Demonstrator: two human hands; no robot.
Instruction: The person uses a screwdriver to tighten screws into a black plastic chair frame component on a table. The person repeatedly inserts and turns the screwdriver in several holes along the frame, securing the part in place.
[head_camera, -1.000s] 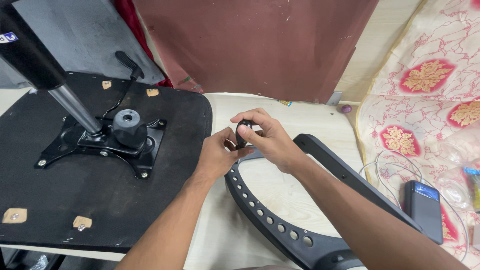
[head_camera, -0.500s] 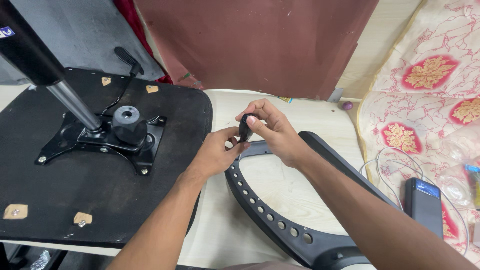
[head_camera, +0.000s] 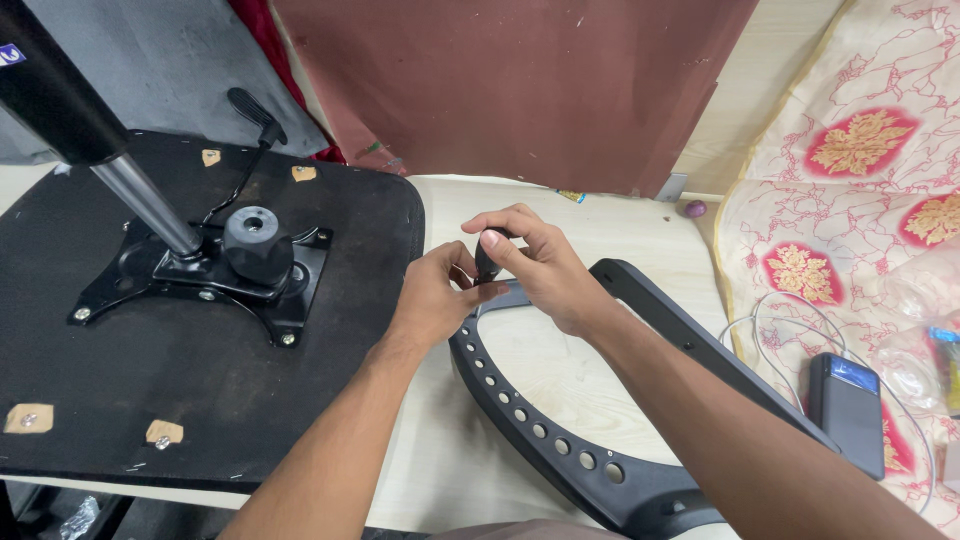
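— Black plastic, mostly. What is the curved piece under the hands?

— A chair frame (head_camera: 560, 440), black, with a row of round holes along its curved bar. It lies flat on the pale floor (head_camera: 450, 470) and runs from the hands down toward the person's body.

— And the hands themselves?

— They meet over the top end of that frame. The right hand (head_camera: 545, 265) is closed around a small dark knob (head_camera: 486, 262), thumb and forefinger pinching its top. The left hand (head_camera: 435, 300) is curled just beside it on the left, its fingertips touching the knob's lower part and the frame's end.

— Does the knob stand upright?

— Roughly upright, between the two hands. How it joins the frame I cannot tell; the fingers cover that spot.

— What lies left of the left hand?

— A black seat (head_camera: 180, 400), turned underside up, near the left wrist. A metal plate (head_camera: 200, 275) is bolted to it, with a steel column (head_camera: 150, 205) leaning up and away to the left and a thin lever (head_camera: 250, 105) beyond.

— And to the right?

— Well apart from the right forearm, a dark phone (head_camera: 845, 400) with a white cable (head_camera: 770, 320) lies on a red-and-cream cloth (head_camera: 870, 150). Beyond the hands a brown board (head_camera: 520, 90) leans upright.
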